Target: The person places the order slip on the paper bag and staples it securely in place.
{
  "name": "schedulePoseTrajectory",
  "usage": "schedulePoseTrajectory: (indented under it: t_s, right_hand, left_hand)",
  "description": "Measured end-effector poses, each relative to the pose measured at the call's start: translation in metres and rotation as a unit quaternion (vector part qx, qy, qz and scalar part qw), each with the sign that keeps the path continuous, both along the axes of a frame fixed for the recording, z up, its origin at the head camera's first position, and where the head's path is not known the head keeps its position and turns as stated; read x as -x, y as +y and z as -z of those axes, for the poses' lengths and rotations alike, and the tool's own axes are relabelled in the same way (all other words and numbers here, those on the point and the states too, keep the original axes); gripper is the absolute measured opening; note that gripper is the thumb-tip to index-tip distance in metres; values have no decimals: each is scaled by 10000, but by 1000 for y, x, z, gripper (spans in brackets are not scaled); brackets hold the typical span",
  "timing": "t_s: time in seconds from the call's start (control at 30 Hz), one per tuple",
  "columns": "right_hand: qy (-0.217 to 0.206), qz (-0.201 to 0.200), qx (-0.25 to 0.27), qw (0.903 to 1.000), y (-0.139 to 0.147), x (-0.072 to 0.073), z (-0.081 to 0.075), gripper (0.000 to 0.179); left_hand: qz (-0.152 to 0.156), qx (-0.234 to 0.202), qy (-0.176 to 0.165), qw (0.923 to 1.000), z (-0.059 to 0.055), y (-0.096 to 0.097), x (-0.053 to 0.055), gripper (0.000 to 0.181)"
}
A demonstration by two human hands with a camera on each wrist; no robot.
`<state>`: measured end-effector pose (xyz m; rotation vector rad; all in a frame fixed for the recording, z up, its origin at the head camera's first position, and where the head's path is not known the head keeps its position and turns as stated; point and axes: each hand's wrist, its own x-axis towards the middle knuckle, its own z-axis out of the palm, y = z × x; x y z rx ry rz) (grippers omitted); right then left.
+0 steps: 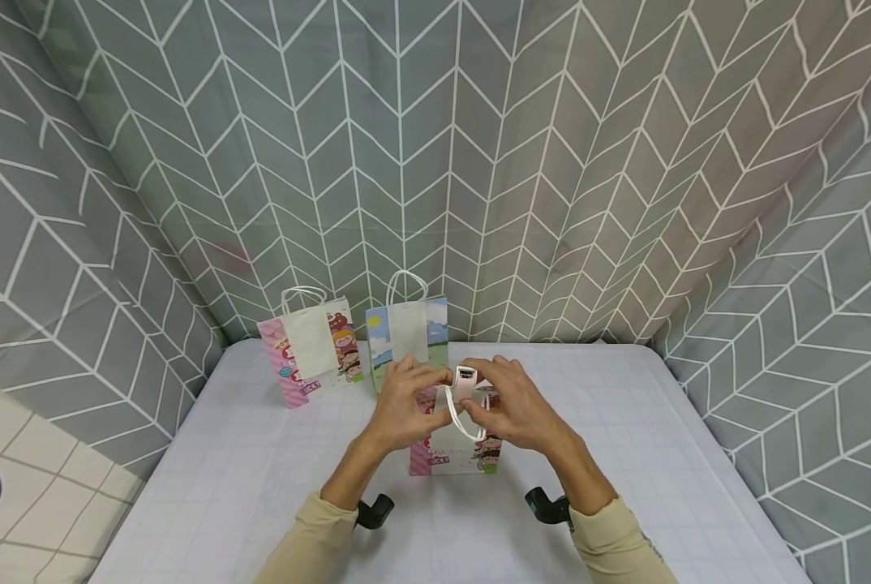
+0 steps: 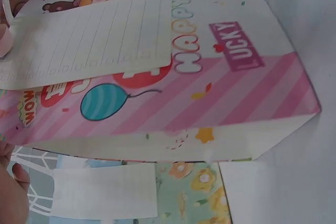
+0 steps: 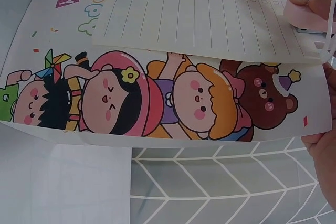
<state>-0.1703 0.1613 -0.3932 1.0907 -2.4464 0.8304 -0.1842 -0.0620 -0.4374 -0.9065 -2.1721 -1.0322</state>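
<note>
A pink and white paper gift bag with cartoon children stands in front of me, its handle hanging forward. A lined paper note lies against its front. My right hand pinches a small pink stapler between thumb and fingers at the bag's top edge, over the note's upper end. From the other side my left hand pinches the bag's top edge beside the handle, its index fingertip right at the stapler. In the right wrist view, fingers partly cover the stapler.
Behind on the left stands another pink gift bag with a white note. A blue and green gift bag, also with a note, stands behind my hands. The white-covered table meets a grey patterned curtain at the back.
</note>
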Motion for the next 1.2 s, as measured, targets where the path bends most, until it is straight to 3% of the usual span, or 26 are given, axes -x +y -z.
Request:
schedulePoseTrajectory:
  t_s: [0.37, 0.57, 0.93, 1.2]
  right_hand:
    - [-6, -86, 9, 10000, 0, -1, -1, 44]
    - [-11, -81, 3, 10000, 0, -1, -1, 45]
    - [-90, -40, -33, 9999, 1, 0, 0, 46]
    - [30, -75, -54, 10000, 0, 0, 0, 47]
  left_hand:
    - [-163, 978, -32, 9951, -21, -4, -1, 44]
    - [-209, 1266, 12, 9917, -23, -4, -3, 44]
    - [-319, 1298, 392, 9903, -16, -4, -3, 47]
    - [-291, 1177, 420, 9917, -13, -4, -2, 46]
